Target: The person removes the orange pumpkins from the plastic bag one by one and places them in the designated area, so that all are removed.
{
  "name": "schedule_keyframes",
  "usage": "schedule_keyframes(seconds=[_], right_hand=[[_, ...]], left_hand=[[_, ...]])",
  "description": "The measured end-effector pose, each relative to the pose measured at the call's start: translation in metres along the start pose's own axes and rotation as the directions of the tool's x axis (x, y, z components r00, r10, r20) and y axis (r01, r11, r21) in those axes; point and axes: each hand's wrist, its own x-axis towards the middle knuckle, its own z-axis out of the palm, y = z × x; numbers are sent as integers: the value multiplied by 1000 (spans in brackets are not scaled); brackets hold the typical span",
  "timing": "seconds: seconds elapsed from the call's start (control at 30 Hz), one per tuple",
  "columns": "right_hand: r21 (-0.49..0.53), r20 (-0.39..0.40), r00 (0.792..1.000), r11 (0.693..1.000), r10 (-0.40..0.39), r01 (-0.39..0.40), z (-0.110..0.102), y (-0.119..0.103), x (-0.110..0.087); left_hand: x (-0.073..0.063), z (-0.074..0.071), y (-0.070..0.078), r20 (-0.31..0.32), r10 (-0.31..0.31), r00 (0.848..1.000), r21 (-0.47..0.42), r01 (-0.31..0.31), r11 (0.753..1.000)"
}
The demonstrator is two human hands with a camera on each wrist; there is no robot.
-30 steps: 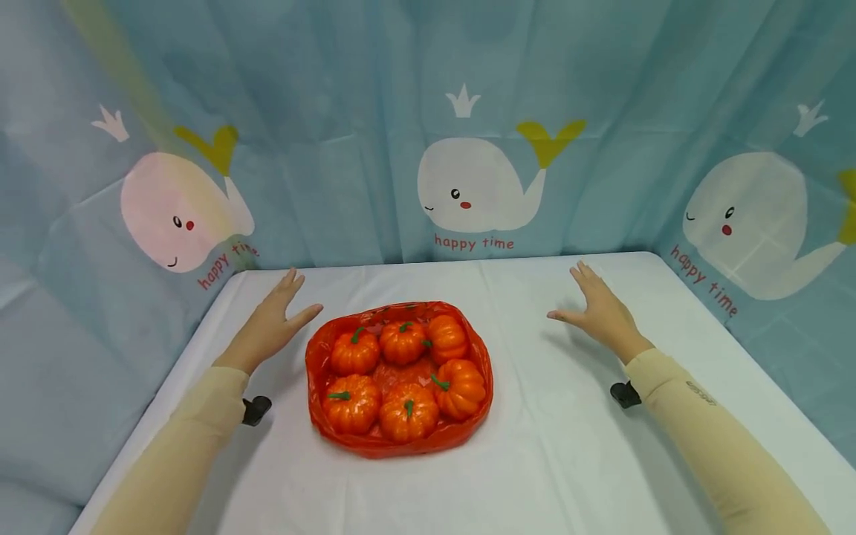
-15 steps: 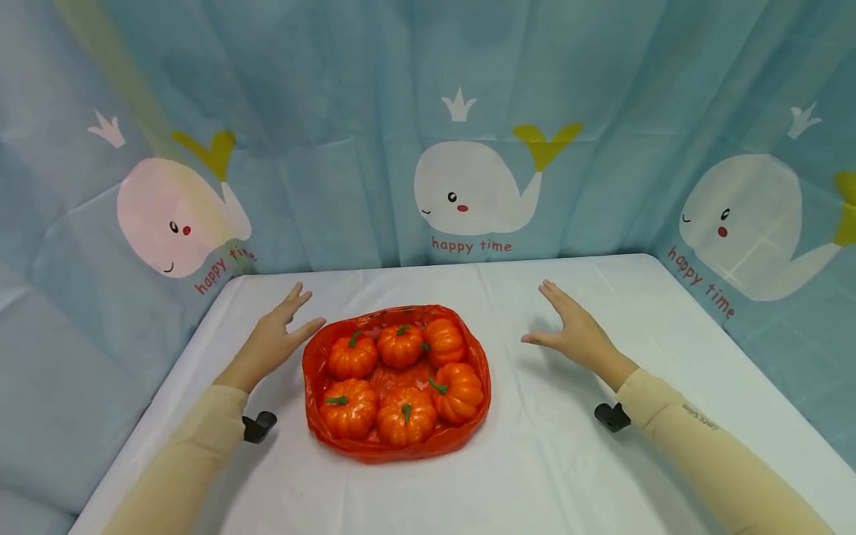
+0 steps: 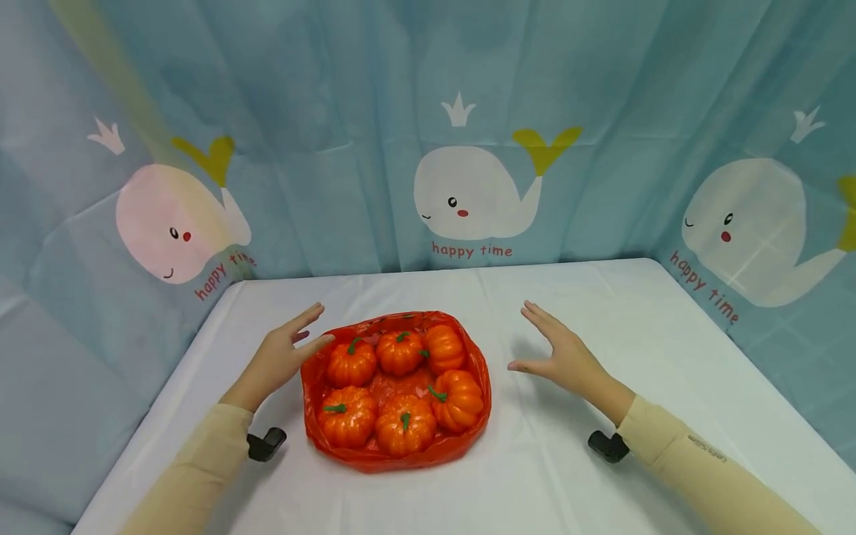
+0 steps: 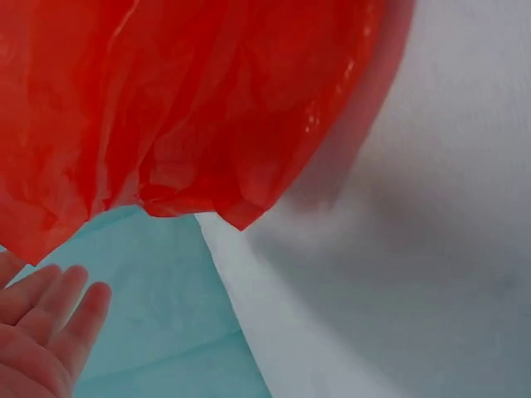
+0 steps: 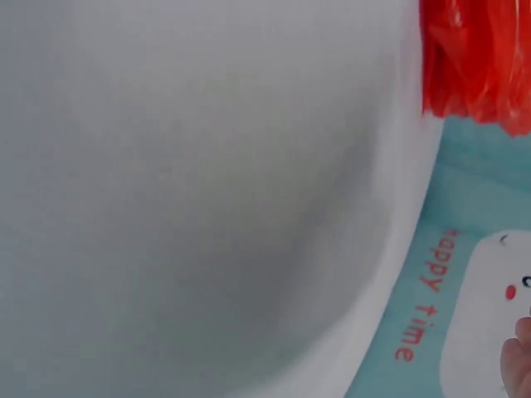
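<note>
A red plastic bag, spread wide with its rim standing up, sits left of centre on the white table. Inside it, several small orange pumpkins with green stems lie in a ring around a bare patch of red. My left hand is at the bag's left rim, thumb overlapping it in the head view; whether they touch I cannot tell. In the left wrist view, its extended fingers show below the bag's wall. To the right, apart from the bag, my right hand hovers with thumb and fingers spread, holding nothing.
A white cloth covers the table. Pale blue curtains with whale prints rise behind it and at both sides. A black wrist camera hangs under the left sleeve, another under the right.
Both hands have moved inward toward the bag and a little nearer to me. The right hand has travelled farther, leftward. The bag and pumpkins keep their arrangement; the head view has shifted slightly.
</note>
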Motion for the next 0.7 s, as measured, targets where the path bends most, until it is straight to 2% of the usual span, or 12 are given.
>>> schedule_keyframes(seconds=[0.33, 0.5, 0.7], right_hand=[[62, -22, 998, 996, -64, 65, 4, -18, -16], [99, -34, 995, 990, -98, 101, 7, -31, -23], [99, -40, 985, 980, -168, 172, 16, -45, -29]], left_hand=[[-3, 9, -1, -26, -53, 998, -48, 52, 998], [-4, 12, 0, -46, -60, 997, -55, 58, 997], [-2, 16, -1, -63, -84, 994, -81, 79, 994]])
